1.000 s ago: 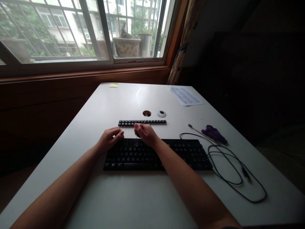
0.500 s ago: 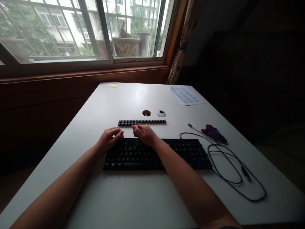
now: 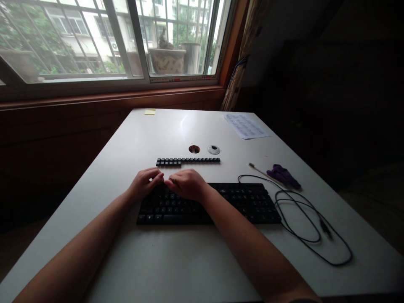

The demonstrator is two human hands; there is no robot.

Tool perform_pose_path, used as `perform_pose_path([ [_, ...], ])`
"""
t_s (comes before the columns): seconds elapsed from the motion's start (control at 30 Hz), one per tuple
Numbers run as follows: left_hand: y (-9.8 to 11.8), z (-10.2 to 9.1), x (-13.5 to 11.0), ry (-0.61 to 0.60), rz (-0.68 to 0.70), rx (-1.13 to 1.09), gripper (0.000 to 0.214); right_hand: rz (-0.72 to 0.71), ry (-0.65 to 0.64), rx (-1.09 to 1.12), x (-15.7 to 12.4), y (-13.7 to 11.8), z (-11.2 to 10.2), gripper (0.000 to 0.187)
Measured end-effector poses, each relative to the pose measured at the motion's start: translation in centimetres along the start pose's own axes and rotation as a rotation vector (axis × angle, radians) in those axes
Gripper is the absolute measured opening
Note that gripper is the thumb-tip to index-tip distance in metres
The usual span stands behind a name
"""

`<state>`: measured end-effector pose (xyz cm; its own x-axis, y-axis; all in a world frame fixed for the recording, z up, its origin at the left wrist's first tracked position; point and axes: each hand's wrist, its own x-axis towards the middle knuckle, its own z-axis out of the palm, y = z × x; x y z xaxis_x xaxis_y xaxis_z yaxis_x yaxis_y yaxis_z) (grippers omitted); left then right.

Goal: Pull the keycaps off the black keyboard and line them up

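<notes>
A black keyboard lies on the white table, its upper left part covered by both hands. My left hand rests at its upper left edge, fingers curled and thumb pressed near the fingertips; whatever they hold is hidden. Close beside it, my right hand hovers over the top key rows with its fingers closed in a pinch. Something small and dark shows at those fingers, too small to name. Beyond the hands, black keycaps are lined up in a long row, with a shorter row in front at the left.
Right of the keyboard lies its looped cable, near a purple cloth and a thin brush-like stick. Farther back are a round table hole, a grey ring cover, printed paper and a yellow note.
My right hand has come back from the shorter keycap row, toward me and left, and is now beside my left hand. My left hand has stayed in place.
</notes>
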<state>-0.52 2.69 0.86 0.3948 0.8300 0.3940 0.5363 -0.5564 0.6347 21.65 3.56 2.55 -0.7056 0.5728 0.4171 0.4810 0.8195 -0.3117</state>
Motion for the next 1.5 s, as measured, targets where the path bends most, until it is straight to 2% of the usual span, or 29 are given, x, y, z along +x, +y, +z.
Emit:
perform_pose_path([
  [0.1,0.1,-0.1,0.0,-0.005,-0.006,-0.009,0.031,0.065,0.024,0.069,0.1,0.3,0.0,0.045],
  [0.27,0.2,-0.1,0.0,-0.024,-0.003,-0.03,0.031,0.197,0.053,0.389,0.3,1.8,0.0,0.05],
  [0.4,0.1,-0.1,0.0,-0.023,0.0,-0.039,0.03,0.306,0.088,0.494,0.4,2.6,0.2,0.053],
  [0.57,0.0,-0.1,0.0,-0.03,0.028,-0.038,0.027,0.302,0.113,0.609,0.3,2.5,0.1,0.053],
  [0.8,-0.2,0.4,-0.3,0.004,0.13,-0.04,0.008,0.412,0.226,0.849,0.2,2.3,0.1,0.049],
  [1.07,0.0,0.5,-0.4,-0.03,0.218,-0.012,0.028,0.429,0.186,0.967,0.4,2.8,0.4,0.045],
  [1.3,0.1,0.5,-0.3,0.004,0.189,-0.027,0.019,0.418,0.125,1.029,0.6,3.0,0.8,0.041],
  [1.5,0.1,0.5,-0.4,-0.001,0.179,-0.04,0.014,0.44,0.093,1.117,0.8,3.0,0.2,0.042],
])
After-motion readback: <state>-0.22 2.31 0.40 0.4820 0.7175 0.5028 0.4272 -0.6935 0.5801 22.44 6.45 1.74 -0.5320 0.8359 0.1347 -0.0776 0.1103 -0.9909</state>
